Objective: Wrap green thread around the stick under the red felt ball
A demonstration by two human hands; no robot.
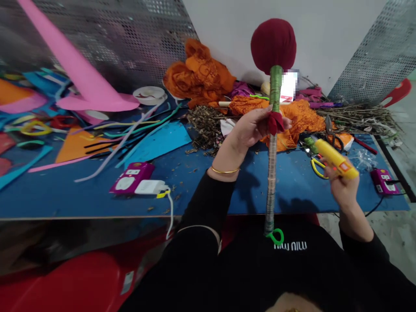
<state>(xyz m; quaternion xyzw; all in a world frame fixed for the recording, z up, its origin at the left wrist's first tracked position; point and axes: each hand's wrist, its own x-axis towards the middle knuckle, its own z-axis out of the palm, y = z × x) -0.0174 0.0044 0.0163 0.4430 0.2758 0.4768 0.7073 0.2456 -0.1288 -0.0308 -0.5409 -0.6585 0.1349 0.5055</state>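
My left hand (pixel 255 128) is closed around a wrapped stick (pixel 271 182), just below its green-wound upper part. A round dark red cloth ball (pixel 273 45) tops the stick, and a small red cloth piece (pixel 275 123) lies at my fingers. The stick stands nearly upright, its lower end close to my black shirt, where a green loop (pixel 277 236) shows. To the right, my right hand (pixel 344 182) grips a yellow glue gun (pixel 336 159) above the table, its front end pointing up and left, apart from the stick.
Orange cloth (pixel 201 76), dried plant matter (pixel 208 125) and twigs (pixel 364 115) lie along the back. Scissors with yellow handles (pixel 318 169) rest near the glue gun. Purple power blocks (pixel 131 177) sit left and right. A pink cone hat (pixel 94 89) and craft strips cover the left of the blue table (pixel 201 195).
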